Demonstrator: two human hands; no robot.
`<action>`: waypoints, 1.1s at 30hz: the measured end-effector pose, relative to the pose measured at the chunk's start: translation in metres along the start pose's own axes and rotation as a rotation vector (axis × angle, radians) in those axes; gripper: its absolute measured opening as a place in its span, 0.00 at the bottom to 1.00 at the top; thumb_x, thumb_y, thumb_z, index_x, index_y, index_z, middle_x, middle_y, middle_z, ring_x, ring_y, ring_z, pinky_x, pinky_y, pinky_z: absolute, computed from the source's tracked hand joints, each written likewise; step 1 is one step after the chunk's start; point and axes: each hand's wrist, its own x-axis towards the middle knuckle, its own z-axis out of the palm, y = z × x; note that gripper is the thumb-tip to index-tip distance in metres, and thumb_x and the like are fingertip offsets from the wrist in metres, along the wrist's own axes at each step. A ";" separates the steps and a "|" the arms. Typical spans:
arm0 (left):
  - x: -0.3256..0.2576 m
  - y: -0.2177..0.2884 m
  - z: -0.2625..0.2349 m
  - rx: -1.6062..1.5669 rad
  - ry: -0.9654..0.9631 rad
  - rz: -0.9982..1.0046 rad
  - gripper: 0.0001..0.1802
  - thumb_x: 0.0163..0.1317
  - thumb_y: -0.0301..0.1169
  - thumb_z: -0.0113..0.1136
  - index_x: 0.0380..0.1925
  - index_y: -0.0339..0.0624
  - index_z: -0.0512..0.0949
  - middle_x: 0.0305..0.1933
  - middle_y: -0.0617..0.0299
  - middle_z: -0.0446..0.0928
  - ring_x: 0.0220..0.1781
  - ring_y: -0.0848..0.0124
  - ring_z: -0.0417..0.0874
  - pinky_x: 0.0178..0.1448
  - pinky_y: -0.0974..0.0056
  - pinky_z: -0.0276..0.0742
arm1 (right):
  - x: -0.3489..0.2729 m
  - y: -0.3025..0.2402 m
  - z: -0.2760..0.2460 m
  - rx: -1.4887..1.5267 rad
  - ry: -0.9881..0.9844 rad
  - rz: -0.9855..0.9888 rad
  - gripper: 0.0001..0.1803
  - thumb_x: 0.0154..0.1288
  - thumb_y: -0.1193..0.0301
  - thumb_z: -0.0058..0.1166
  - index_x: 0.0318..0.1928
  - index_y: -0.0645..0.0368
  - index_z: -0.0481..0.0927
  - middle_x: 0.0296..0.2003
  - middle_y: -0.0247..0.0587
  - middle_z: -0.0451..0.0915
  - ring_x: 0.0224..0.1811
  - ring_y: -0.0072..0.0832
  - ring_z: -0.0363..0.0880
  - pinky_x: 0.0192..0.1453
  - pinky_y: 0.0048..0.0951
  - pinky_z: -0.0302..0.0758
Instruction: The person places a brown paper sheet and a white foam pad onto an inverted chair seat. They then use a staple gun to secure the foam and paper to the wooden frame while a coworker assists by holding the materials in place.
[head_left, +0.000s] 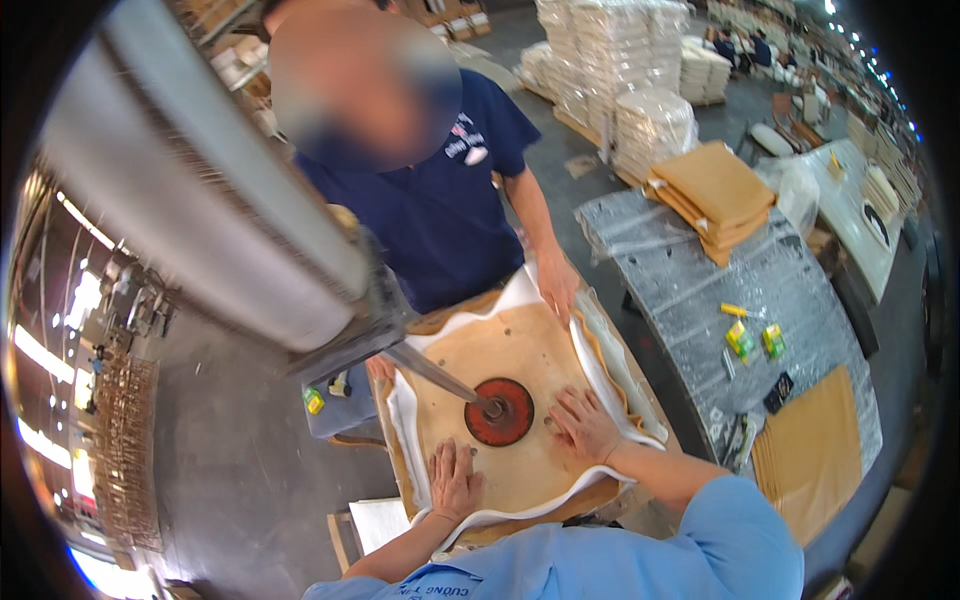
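Note:
A plywood seat panel [530,345] lies flat, with white foam padding [403,425] and tan fabric [610,385] sticking out around its edges. A round red press disc [500,411] on a metal rod [435,370] bears on the panel's middle. My left hand [455,482] rests flat on the near left part of the panel, its fingers stretched out. To the right of the disc, my right hand [585,425] lies on the wood with fingers apart. Neither hand holds anything.
Across the panel a co-worker in dark blue has one hand [558,287] on the far right edge and another [380,368] at the left edge. A large metal cylinder [230,180] slants overhead. At right, a plastic-covered table [680,290] bears folded tan fabric [715,190].

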 end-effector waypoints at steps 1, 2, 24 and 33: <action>-0.003 -0.003 0.001 -0.023 0.004 0.019 0.38 0.64 0.38 0.63 0.74 0.40 0.69 0.82 0.35 0.58 0.83 0.34 0.56 0.85 0.35 0.48 | 0.001 0.001 0.000 0.004 0.000 0.003 0.30 0.68 0.58 0.63 0.66 0.55 0.76 0.71 0.52 0.69 0.79 0.52 0.62 0.80 0.62 0.59; 0.005 -0.004 0.002 -0.013 0.032 0.025 0.37 0.64 0.39 0.63 0.73 0.42 0.69 0.82 0.35 0.58 0.83 0.35 0.56 0.85 0.35 0.49 | 0.011 0.007 -0.004 -0.019 0.005 -0.004 0.30 0.68 0.58 0.63 0.66 0.55 0.76 0.71 0.51 0.69 0.79 0.52 0.62 0.80 0.62 0.59; -0.007 -0.006 0.010 -0.014 -0.005 -0.068 0.35 0.70 0.42 0.58 0.76 0.48 0.68 0.85 0.44 0.57 0.87 0.41 0.53 0.86 0.33 0.44 | -0.005 0.005 0.008 -0.060 -0.036 0.034 0.33 0.71 0.53 0.60 0.71 0.54 0.74 0.77 0.48 0.67 0.83 0.50 0.59 0.83 0.62 0.54; -0.005 -0.010 0.008 0.003 -0.018 -0.063 0.34 0.70 0.41 0.57 0.76 0.48 0.69 0.84 0.42 0.59 0.86 0.41 0.54 0.86 0.33 0.45 | -0.001 0.004 0.009 -0.080 -0.008 0.044 0.30 0.70 0.54 0.60 0.68 0.53 0.76 0.76 0.47 0.67 0.83 0.48 0.59 0.84 0.60 0.54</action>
